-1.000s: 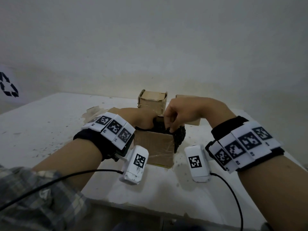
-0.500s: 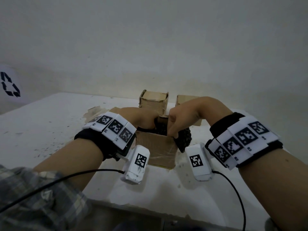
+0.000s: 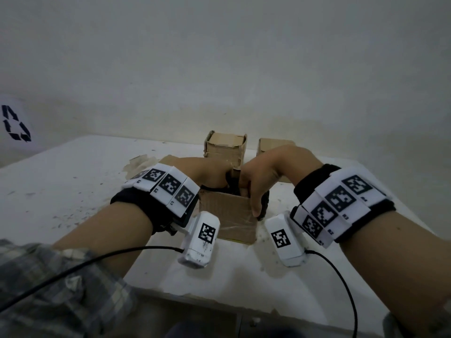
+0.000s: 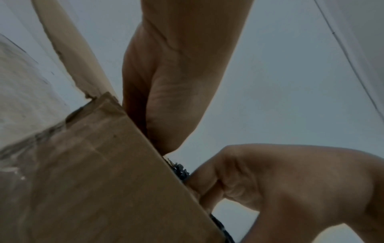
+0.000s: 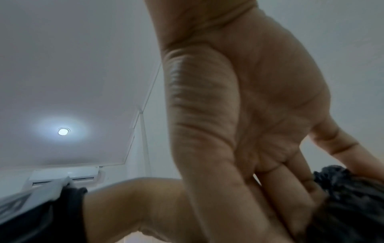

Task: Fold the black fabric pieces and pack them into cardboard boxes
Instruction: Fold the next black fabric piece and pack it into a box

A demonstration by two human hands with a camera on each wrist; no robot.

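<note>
Box (image 3: 229,217) w/ black fabric (image 3: 264,208) inside, both hands (image 3: 264,173) pressing it.

We see our right hand (image 5: 239,106) from below, palm toward the lens, its fingers (image 5: 290,189) stretched straight and pressed onto the black fabric (image 5: 349,202) at the lower right. Left of the hand, a round ceiling light (image 5: 63,131) glows. Below that light sits a white air conditioner (image 5: 66,176). Our left forearm (image 5: 135,208) crosses beneath, wearing a black wristband (image 5: 51,217).
</note>
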